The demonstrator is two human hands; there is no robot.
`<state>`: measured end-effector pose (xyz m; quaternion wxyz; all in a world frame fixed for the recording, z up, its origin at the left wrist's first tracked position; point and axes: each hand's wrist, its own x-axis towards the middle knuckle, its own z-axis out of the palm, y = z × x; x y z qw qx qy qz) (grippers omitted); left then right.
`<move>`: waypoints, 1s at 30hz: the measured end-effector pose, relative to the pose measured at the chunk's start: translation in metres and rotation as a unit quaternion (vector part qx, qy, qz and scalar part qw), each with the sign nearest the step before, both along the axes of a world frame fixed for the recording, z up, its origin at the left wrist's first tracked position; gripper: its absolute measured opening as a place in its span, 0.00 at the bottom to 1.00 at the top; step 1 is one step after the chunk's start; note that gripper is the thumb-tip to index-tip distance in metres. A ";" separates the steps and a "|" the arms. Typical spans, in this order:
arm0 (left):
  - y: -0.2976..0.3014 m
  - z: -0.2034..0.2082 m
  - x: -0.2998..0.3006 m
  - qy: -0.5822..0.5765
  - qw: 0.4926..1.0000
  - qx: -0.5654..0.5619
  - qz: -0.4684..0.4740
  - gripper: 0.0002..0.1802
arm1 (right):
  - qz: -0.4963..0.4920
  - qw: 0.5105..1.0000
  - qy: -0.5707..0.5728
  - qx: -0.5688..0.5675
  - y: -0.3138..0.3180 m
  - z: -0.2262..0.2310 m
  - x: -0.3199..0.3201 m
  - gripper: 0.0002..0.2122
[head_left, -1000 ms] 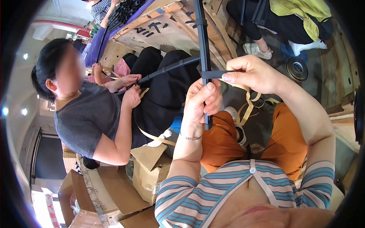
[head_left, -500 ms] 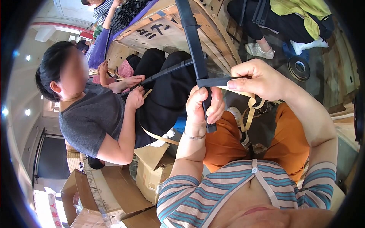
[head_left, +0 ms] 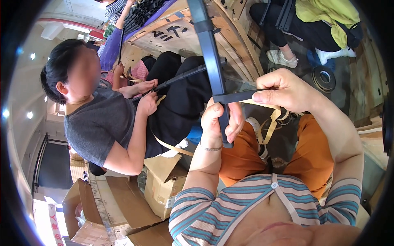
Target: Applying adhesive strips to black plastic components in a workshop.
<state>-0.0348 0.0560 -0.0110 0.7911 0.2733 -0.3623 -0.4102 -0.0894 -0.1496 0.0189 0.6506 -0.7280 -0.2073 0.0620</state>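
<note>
My left hand point(head_left: 219, 121) grips the lower part of a long dark flat bar point(head_left: 209, 53) that stands upright in front of me. My right hand point(head_left: 287, 88) pinches a strip of dark tape point(head_left: 236, 97) that runs sideways from the bar. A beige backing ribbon point(head_left: 273, 123) hangs down from under my right hand. My knees in orange trousers point(head_left: 312, 147) are below both hands.
A person in a grey shirt point(head_left: 98, 123) sits to my left, both hands on another dark bar point(head_left: 184, 75). Open cardboard boxes point(head_left: 160, 184) lie at the lower left. A tape roll point(head_left: 324, 78) rests on the floor at right, near another seated person's shoes point(head_left: 281, 58).
The bar has tilted and slid left and closer to me. My right hand has drawn the tape strip farther to the right; my left hand keeps its grip.
</note>
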 end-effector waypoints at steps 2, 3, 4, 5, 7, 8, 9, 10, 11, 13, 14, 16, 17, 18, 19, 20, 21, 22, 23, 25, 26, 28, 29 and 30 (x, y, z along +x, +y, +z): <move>0.001 0.001 0.001 0.012 1.000 -0.015 -0.001 0.27 | 0.000 1.000 -0.004 0.001 -0.003 -0.001 0.000 0.16; 0.001 0.001 0.002 0.018 0.999 -0.030 -0.007 0.28 | -0.001 1.000 0.011 -0.010 -0.004 -0.001 0.001 0.16; 0.003 0.001 -0.001 0.032 0.999 -0.024 -0.008 0.30 | 0.008 1.000 0.017 -0.020 -0.005 -0.002 0.002 0.17; 0.003 0.002 -0.001 0.037 0.999 -0.021 -0.003 0.30 | -0.001 0.999 0.025 -0.022 -0.006 -0.003 0.005 0.17; 0.002 0.002 -0.001 0.057 0.998 -0.003 -0.020 0.32 | 0.016 0.996 0.032 -0.078 -0.007 -0.006 0.010 0.14; 0.002 0.002 -0.001 0.049 0.999 0.015 -0.008 0.31 | 0.023 0.998 0.017 -0.061 -0.005 -0.008 0.010 0.14; 0.002 0.003 -0.001 0.059 0.998 0.018 -0.005 0.31 | 0.019 0.999 0.042 -0.008 -0.002 -0.011 0.010 0.13; 0.000 0.003 0.001 0.046 0.999 0.024 -0.006 0.31 | 0.017 0.996 0.079 0.034 0.000 -0.012 0.011 0.12; -0.001 0.002 0.003 0.033 0.999 0.029 -0.010 0.31 | 0.010 0.997 0.067 0.046 0.002 -0.013 0.012 0.12; -0.002 0.001 0.005 0.031 0.999 0.033 -0.006 0.31 | 0.045 0.994 0.041 0.092 0.007 -0.012 0.014 0.10; -0.002 0.000 0.006 0.024 0.999 0.036 -0.002 0.30 | 0.059 0.990 0.022 0.123 0.012 -0.011 0.016 0.09; 0.000 -0.002 0.005 0.024 0.998 0.050 0.023 0.30 | 0.043 0.994 0.015 0.102 0.020 -0.009 0.015 0.08; 0.000 -0.003 0.004 0.018 0.997 0.061 0.041 0.30 | 0.037 0.995 -0.004 0.090 0.024 -0.007 0.015 0.07; 0.000 -0.004 0.004 0.016 0.996 0.069 0.047 0.30 | 0.009 0.997 -0.026 0.071 0.028 -0.006 0.013 0.05; 0.001 -0.004 0.004 0.020 0.996 0.071 0.051 0.30 | -0.005 0.998 -0.017 0.062 0.031 -0.004 0.013 0.05; 0.001 -0.004 0.004 0.013 0.994 0.083 0.064 0.30 | -0.031 0.998 -0.022 0.049 0.033 -0.002 0.012 0.05; 0.001 -0.004 0.003 0.006 0.993 0.092 0.074 0.31 | -0.053 0.998 -0.020 0.039 0.035 0.000 0.011 0.05; 0.001 -0.003 0.003 0.006 0.992 0.095 0.077 0.31 | -0.067 0.995 -0.031 0.067 0.037 0.001 0.009 0.05; 0.000 -0.003 0.002 -0.006 0.991 0.101 0.089 0.31 | -0.075 0.995 -0.027 0.062 0.038 0.002 0.009 0.05; 0.000 -0.003 0.000 -0.011 0.989 0.110 0.098 0.31 | -0.150 0.986 -0.072 -0.010 0.041 0.003 0.007 0.05; -0.001 -0.003 -0.001 -0.033 0.987 0.103 0.118 0.31 | -0.153 0.985 -0.077 -0.007 0.042 0.002 0.006 0.05; -0.003 -0.005 -0.003 -0.075 0.984 0.090 0.138 0.31 | -0.157 0.986 -0.042 0.043 0.046 0.002 0.008 0.05; -0.003 -0.006 -0.004 -0.094 0.977 0.091 0.169 0.30 | -0.159 0.986 -0.041 0.033 0.046 0.002 0.010 0.05; -0.003 -0.008 -0.005 -0.102 0.973 0.096 0.183 0.29 | -0.158 0.986 -0.049 0.021 0.045 0.001 0.010 0.05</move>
